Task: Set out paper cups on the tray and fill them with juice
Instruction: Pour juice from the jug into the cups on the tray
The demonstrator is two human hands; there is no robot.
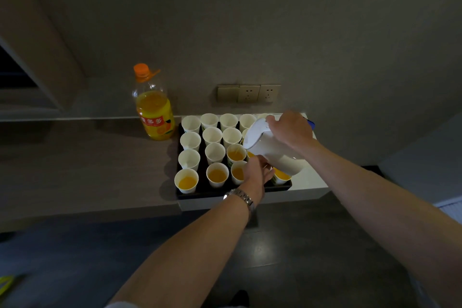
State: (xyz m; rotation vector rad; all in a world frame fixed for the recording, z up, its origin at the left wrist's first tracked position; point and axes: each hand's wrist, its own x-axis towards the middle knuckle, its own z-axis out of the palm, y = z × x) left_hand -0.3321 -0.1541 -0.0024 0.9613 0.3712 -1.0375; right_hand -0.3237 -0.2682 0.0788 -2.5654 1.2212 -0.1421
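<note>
Right hand (291, 130) gripping tilted white jug (271, 149) over tray (200, 191) of cups (212, 134), left hand (257, 170) loosely open beside jug.

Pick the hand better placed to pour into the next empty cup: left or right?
Right. The right hand already grips the white jug, tilted over the tray; the left hand only steadies it from below.

dim grey wall (275, 20) with beige sockets (248, 93), grey-brown counter (87, 165), dark floor (287, 257)
</note>
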